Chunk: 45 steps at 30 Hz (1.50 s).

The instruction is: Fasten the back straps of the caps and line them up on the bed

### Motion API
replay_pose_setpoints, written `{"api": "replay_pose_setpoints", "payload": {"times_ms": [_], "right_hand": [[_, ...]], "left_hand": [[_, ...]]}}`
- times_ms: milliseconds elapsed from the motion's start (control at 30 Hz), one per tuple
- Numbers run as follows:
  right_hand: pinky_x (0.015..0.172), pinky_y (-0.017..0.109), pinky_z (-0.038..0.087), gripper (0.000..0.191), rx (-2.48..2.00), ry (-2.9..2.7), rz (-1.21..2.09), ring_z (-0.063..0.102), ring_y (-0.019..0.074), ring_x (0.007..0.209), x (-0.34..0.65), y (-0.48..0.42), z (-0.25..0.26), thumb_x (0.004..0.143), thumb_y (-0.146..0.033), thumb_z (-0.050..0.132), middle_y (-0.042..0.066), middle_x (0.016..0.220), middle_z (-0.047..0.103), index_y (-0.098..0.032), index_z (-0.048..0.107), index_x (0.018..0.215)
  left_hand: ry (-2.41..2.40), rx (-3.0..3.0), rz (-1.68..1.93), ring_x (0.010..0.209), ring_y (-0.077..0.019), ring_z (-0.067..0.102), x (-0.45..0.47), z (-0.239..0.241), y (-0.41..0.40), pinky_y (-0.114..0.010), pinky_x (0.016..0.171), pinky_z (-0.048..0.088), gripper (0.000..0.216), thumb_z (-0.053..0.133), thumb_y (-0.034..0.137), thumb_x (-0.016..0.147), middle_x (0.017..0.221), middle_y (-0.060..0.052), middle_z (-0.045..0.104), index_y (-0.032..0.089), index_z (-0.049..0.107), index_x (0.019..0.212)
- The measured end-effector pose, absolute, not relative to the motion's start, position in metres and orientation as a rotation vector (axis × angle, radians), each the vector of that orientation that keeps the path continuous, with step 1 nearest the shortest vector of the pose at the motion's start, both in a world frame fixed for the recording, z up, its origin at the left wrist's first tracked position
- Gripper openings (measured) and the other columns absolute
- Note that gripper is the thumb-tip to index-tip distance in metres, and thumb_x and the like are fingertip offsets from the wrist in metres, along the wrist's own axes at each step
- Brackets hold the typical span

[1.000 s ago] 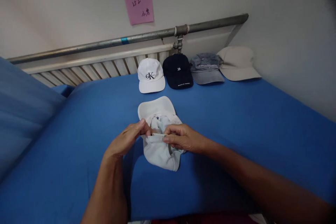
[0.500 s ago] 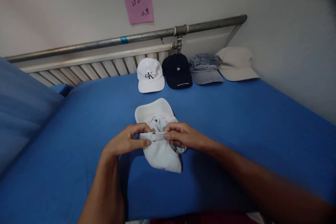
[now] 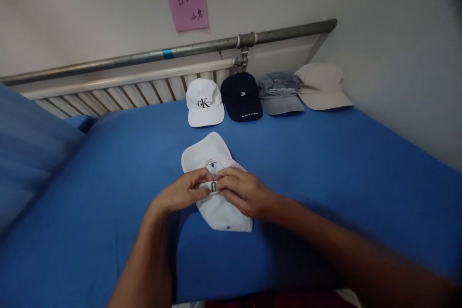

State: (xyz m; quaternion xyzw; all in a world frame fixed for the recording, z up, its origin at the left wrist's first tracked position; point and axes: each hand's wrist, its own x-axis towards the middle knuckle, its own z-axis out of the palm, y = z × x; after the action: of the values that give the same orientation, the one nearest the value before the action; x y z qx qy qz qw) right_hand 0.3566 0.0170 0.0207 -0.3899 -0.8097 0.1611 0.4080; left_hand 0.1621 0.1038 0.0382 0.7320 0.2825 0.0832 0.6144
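Observation:
A pale, whitish baseball cap [image 3: 224,214] lies on the blue sheet in front of me, its brim pointing away. Its back strap, with a small metal buckle [image 3: 213,186], is raised between my hands. My left hand [image 3: 182,192] pinches the strap just left of the buckle, thumb below and fingers above. On the other side, my right hand [image 3: 245,191] grips the strap right beside the buckle, its fingers covering that end. A small dark mark [image 3: 213,165] shows on the cap near the brim.
Along the back stand a white cap [image 3: 205,103], a black cap [image 3: 241,98], a grey cap [image 3: 281,94] and a beige cap [image 3: 322,86]. Behind them run a radiator [image 3: 144,84] and a metal pipe [image 3: 119,60]. A blue curtain [image 3: 32,149] hangs at left; a pink note [image 3: 186,2] is on the wall.
My right hand has turned over and moved closer to my left, now covering the strap's right part. The metal buckle has come into plain view between my fingers.

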Motion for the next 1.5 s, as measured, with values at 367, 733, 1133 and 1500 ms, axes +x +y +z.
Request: {"api": "replay_pose_setpoints", "payload": {"times_ms": [367,733,1133,1500], "right_hand": [[0.086,0.033,0.046,0.008,-0.971,-1.855,0.634,0.056,0.0174,0.095,0.361,0.020,0.022,0.083,-0.011,0.053,0.007,0.101,0.058,-0.019,0.052,0.085],[0.096,0.039,0.042,0.009,-0.891,-1.848,0.666,0.054,0.0214,0.112,0.361,0.019,0.020,0.079,-0.016,0.061,0.010,0.116,0.058,-0.020,0.053,0.079],[0.080,0.029,0.047,0.007,-0.941,-1.773,0.888,0.062,0.0156,0.090,0.361,0.016,0.028,0.083,-0.020,0.057,0.007,0.102,0.067,-0.019,0.054,0.077],[0.076,0.027,0.046,0.007,-1.050,-1.818,0.844,0.059,0.0134,0.080,0.362,0.016,0.024,0.084,-0.022,0.057,0.003,0.086,0.066,-0.019,0.055,0.078]], "left_hand": [[0.753,1.249,0.395,0.076,-0.0135,0.054,0.175,0.046,0.100,-0.025,0.071,0.041,0.014,0.065,0.019,0.066,0.080,-0.002,0.063,0.013,0.067,0.079],[0.791,0.837,0.431,0.062,-0.0135,0.060,0.177,0.042,0.104,-0.025,0.058,0.047,0.015,0.069,0.024,0.069,0.073,-0.005,0.067,0.011,0.069,0.078],[0.615,1.217,0.426,0.068,-0.0109,0.053,0.169,0.042,0.104,-0.022,0.065,0.042,0.012,0.069,0.014,0.065,0.072,-0.001,0.059,0.013,0.063,0.075],[0.715,1.713,0.076,0.063,-0.0104,0.048,0.154,0.047,0.108,-0.022,0.058,0.037,0.026,0.063,0.033,0.081,0.071,0.001,0.058,0.018,0.065,0.103]]}}
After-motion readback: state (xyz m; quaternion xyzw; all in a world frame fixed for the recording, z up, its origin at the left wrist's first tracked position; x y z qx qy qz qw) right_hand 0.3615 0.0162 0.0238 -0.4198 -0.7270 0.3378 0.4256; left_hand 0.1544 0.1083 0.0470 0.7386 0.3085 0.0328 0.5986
